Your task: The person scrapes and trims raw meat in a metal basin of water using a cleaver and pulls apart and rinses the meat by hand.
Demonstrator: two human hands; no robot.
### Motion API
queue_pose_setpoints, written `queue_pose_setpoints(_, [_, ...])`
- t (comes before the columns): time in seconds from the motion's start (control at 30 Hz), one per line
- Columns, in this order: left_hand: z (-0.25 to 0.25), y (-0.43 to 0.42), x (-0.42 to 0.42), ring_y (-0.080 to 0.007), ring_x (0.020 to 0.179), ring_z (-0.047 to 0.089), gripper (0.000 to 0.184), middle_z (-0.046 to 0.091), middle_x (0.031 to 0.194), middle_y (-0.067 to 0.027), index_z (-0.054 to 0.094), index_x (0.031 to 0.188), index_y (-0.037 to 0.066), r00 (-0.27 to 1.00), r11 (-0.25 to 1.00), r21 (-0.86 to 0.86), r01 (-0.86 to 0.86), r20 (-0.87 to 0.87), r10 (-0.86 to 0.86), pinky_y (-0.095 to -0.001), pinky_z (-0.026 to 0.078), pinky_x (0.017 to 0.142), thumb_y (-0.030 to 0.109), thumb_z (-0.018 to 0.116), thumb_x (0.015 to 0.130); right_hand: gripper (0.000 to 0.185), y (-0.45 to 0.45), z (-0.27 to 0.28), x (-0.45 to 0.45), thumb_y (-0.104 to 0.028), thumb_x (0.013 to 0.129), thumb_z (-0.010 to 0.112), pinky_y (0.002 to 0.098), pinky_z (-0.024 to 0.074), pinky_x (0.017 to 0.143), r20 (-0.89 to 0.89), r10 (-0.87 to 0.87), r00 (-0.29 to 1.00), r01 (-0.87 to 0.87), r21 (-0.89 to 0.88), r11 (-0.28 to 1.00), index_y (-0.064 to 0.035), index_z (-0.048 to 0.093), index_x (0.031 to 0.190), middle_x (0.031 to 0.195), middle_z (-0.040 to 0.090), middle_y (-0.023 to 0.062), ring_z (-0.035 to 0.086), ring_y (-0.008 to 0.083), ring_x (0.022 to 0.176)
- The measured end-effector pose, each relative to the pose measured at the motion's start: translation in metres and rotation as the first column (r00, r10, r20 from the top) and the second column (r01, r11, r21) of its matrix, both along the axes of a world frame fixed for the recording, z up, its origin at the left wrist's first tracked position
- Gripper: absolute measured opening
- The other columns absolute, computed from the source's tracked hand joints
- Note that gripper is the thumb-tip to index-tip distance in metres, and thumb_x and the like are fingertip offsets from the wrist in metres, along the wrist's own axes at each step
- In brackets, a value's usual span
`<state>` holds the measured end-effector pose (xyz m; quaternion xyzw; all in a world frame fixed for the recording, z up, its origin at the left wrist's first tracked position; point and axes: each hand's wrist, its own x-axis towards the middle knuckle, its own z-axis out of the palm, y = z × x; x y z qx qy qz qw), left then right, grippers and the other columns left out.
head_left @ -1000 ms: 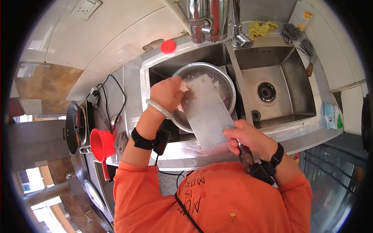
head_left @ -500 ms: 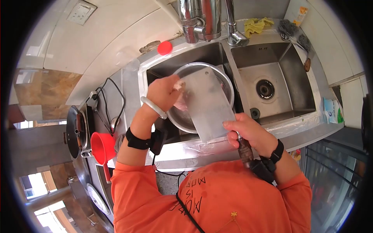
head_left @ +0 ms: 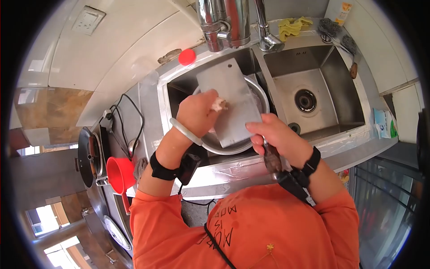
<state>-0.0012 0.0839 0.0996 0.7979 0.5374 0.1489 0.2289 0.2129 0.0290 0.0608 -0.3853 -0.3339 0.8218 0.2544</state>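
My right hand [head_left: 281,136] is closed round the dark handle of a wide cleaver [head_left: 233,103]. The blade lies flat over a round metal basin [head_left: 265,96] in the left sink. My left hand [head_left: 199,112] is closed on a crumpled whitish wad [head_left: 219,104] pressed against or held just above the blade's face; its exact kind is unclear. Something pinkish shows in the basin beside the blade, mostly hidden by the cleaver and my left hand.
The right sink basin [head_left: 331,96] has a dark drain. A faucet [head_left: 270,42], a yellow cloth [head_left: 293,28] and dark scourers [head_left: 330,28] are behind. A red lid [head_left: 187,57] sits on the rim. At left are a red dipper [head_left: 120,174], a black cable and a pan [head_left: 86,157].
The cleaver has shifted up and left over the basin with my right hand. My left hand, holding the wad, has moved right and down, from the blade's edge towards its middle.
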Motion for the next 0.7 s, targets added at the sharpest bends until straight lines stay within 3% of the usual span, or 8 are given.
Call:
queue_pose_setpoints(0.07, [0.002, 0.004, 0.001, -0.0397, 0.067, 0.055, 0.011, 0.056, 0.066, -0.0191, 0.052, 0.076, 0.004, 0.995, 0.986, 0.156, 0.050, -0.096, -0.035, -0.0457, 0.043, 0.058, 0.014, 0.055, 0.075, 0.014, 0.007, -0.003, -0.006, -0.016, 0.085, 0.051, 0.0270, 0.0379, 0.042, -0.055, -0.048, 0.997, 0.048, -0.002, 0.999, -0.0024, 0.052, 0.079, 0.053, 0.043, 0.0007, 0.046, 0.0127, 0.042])
queue_pose_setpoints(0.2, [0.001, 0.017, -0.016, -0.0401, 0.067, 0.055, 0.012, 0.056, 0.067, -0.0192, 0.052, 0.076, 0.003, 0.993, 0.991, 0.058, -0.118, -0.002, 0.118, -0.0455, 0.043, 0.059, 0.014, 0.056, 0.075, 0.014, -0.022, 0.000, 0.006, -0.015, 0.085, 0.052, 0.0276, 0.0376, 0.041, 0.010, 0.163, 0.987, -0.163, -0.017, 0.986, -0.0021, 0.051, 0.079, 0.053, 0.043, 0.0013, 0.047, 0.0128, 0.042])
queue_pose_setpoints(0.27, [-0.002, 0.011, -0.013, -0.0400, 0.068, 0.055, 0.010, 0.056, 0.066, -0.0193, 0.052, 0.076, 0.003, 0.991, 0.991, 0.010, -0.134, 0.025, 0.134, -0.0447, 0.044, 0.060, 0.011, 0.057, 0.074, 0.014, -0.026, 0.001, 0.009, -0.015, 0.085, 0.052, 0.0277, 0.0375, 0.041, -0.027, 0.128, 0.991, -0.131, -0.167, 0.977, -0.0020, 0.051, 0.079, 0.053, 0.044, 0.0013, 0.047, 0.0127, 0.042])
queue_pose_setpoints(0.33, [0.000, 0.001, 0.004, -0.0402, 0.069, 0.055, 0.010, 0.056, 0.068, -0.0199, 0.052, 0.077, 0.002, 0.999, 0.999, 0.022, 0.030, 0.020, -0.031, -0.0446, 0.044, 0.059, 0.010, 0.057, 0.072, 0.014, -0.009, -0.006, 0.003, -0.015, 0.084, 0.053, 0.0280, 0.0371, 0.040, -0.022, 0.079, 0.997, -0.081, -0.092, 0.992, -0.0017, 0.051, 0.080, 0.053, 0.044, 0.0012, 0.047, 0.0129, 0.042])
queue_pose_setpoints(0.47, [-0.002, 0.015, 0.000, -0.0407, 0.069, 0.054, 0.010, 0.056, 0.070, -0.0208, 0.051, 0.077, 0.002, 0.997, 0.985, 0.168, 0.043, -0.065, -0.032, -0.0451, 0.043, 0.059, 0.009, 0.056, 0.072, 0.015, -0.002, -0.007, 0.001, -0.017, 0.083, 0.054, 0.0264, 0.0388, 0.041, -0.022, -0.036, 0.999, 0.036, 0.006, 0.999, -0.0022, 0.051, 0.080, 0.053, 0.044, 0.0008, 0.048, 0.0128, 0.042])
queue_pose_setpoints(0.53, [0.005, 0.017, -0.003, -0.0405, 0.067, 0.054, 0.011, 0.055, 0.068, -0.0212, 0.051, 0.076, 0.001, 0.997, 0.996, 0.063, -0.070, 0.029, 0.068, -0.0436, 0.043, 0.058, 0.010, 0.056, 0.074, 0.019, -0.024, -0.007, 0.009, -0.016, 0.082, 0.052, 0.0274, 0.0391, 0.039, 0.052, 0.140, 0.989, -0.142, 0.029, 0.989, 0.0019, 0.056, 0.088, 0.053, 0.051, 0.0044, 0.051, 0.0144, 0.041])
queue_pose_setpoints(0.6, [0.015, 0.013, -0.001, -0.0410, 0.067, 0.054, 0.014, 0.055, 0.069, -0.0221, 0.050, 0.076, 0.001, 0.974, 0.981, -0.121, -0.154, 0.150, 0.172, -0.0436, 0.043, 0.058, 0.013, 0.057, 0.077, 0.019, -0.026, 0.002, 0.010, -0.017, 0.082, 0.053, 0.0276, 0.0393, 0.039, -0.017, 0.136, 0.991, -0.137, -0.100, 0.986, 0.0018, 0.057, 0.084, 0.053, 0.051, 0.0045, 0.051, 0.0138, 0.041])
queue_pose_setpoints(0.7, [0.013, 0.004, 0.017, -0.0407, 0.064, 0.054, 0.015, 0.054, 0.066, -0.0222, 0.048, 0.075, 0.001, 0.992, 0.999, 0.054, -0.002, 0.129, -0.005, -0.0425, 0.042, 0.056, 0.013, 0.057, 0.078, 0.032, -0.001, 0.000, 0.003, -0.015, 0.082, 0.052, 0.0276, 0.0396, 0.038, 0.036, -0.004, 0.999, 0.001, 0.080, 0.997, 0.0027, 0.047, 0.109, 0.053, 0.050, 0.0049, 0.050, 0.0139, 0.040])
